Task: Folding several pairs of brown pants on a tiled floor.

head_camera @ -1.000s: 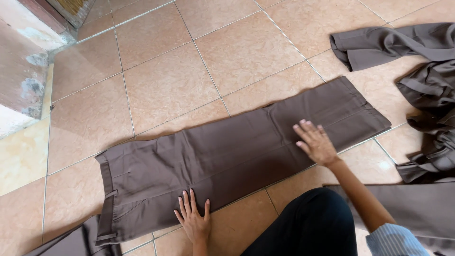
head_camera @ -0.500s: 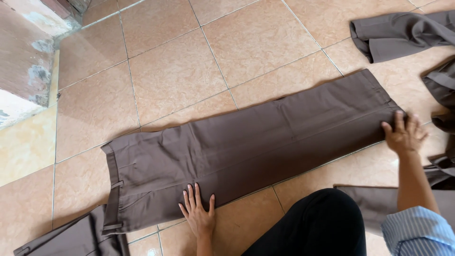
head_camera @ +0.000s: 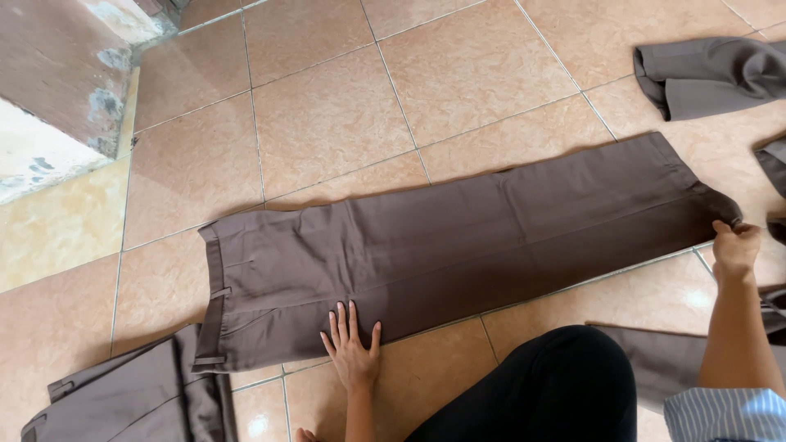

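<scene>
One brown trousers (head_camera: 458, 245): left hand (head_camera: 352, 348) flat on them, right hand (head_camera: 733, 250) grip seemingly pinching the hem

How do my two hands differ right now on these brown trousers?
The left hand lies flat with fingers spread on the near edge of the brown trousers, toward the waistband end. The right hand is curled, pinching the cuff end at its corner. The left presses down on the cloth; the right grips it. Both are bare and touch the same trousers on the tiled floor.
</scene>
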